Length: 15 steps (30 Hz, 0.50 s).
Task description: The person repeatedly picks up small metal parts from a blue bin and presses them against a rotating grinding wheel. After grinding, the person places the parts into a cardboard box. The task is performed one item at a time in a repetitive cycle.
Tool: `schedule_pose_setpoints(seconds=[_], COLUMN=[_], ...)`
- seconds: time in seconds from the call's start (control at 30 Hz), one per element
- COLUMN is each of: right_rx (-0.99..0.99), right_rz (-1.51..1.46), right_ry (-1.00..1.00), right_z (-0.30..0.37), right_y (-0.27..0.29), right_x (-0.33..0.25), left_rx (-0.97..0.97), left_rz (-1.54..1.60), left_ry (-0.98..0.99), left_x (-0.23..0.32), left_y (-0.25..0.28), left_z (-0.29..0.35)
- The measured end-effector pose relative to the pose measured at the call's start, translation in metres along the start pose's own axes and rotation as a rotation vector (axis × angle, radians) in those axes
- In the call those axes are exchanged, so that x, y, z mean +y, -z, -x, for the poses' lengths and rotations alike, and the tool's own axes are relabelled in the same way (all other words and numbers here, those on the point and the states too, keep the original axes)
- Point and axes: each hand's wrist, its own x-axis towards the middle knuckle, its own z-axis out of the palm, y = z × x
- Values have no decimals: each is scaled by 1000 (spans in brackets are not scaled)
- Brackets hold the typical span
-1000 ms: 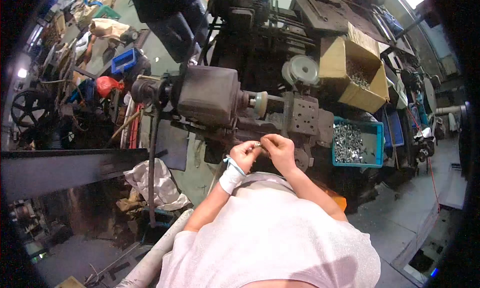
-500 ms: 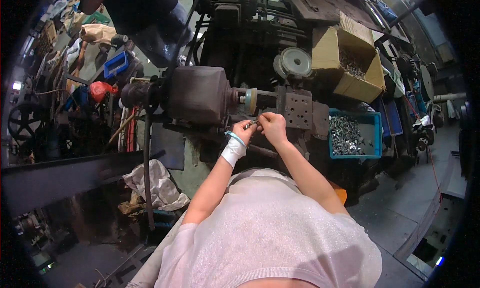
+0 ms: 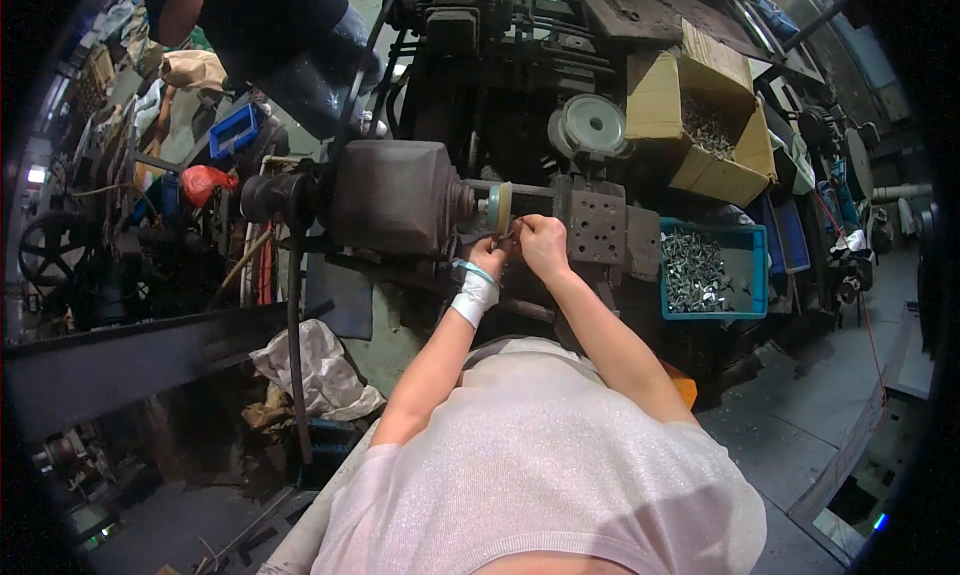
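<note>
My right hand [image 3: 543, 243] is closed in a pinch just below and to the right of a narrow wheel [image 3: 502, 208] with a yellowish rim and pale green side. The wheel sits on the spindle of a dark lathe-like machine [image 3: 395, 197]. My left hand [image 3: 486, 260], with a white wrap [image 3: 474, 299] around its wrist, is closed below the wheel. Between my fingertips is a small metal part [image 3: 509, 237], mostly hidden; its exact kind does not show. Whether it touches the wheel I cannot tell.
To the right, a teal crate [image 3: 764, 275] holds many small shiny metal parts. Behind it a cardboard box [image 3: 650, 100] contains more pieces. A drilled metal block [image 3: 598, 225] stands beside my right hand. Another person's legs [image 3: 290, 45] are at the upper left, near a blue bin [image 3: 233, 130].
Both hands have moved slightly up, bringing the small metal part closer to the wheel. At the upper left, the other person's arm and legs have shifted a little.
</note>
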Motion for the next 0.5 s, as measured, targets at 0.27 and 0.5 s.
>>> schedule_pose_setpoints(seconds=[0.27, 0.5], right_rx=[38, 17], right_rz=[64, 43], right_ry=[12, -25], right_z=[0, 0], right_y=[3, 4], right_x=[-6, -12], left_rx=[75, 78], left_rz=[-46, -44], left_ry=[-104, -10], left_x=[-4, 3], left_y=[-6, -5], left_z=[-2, 1])
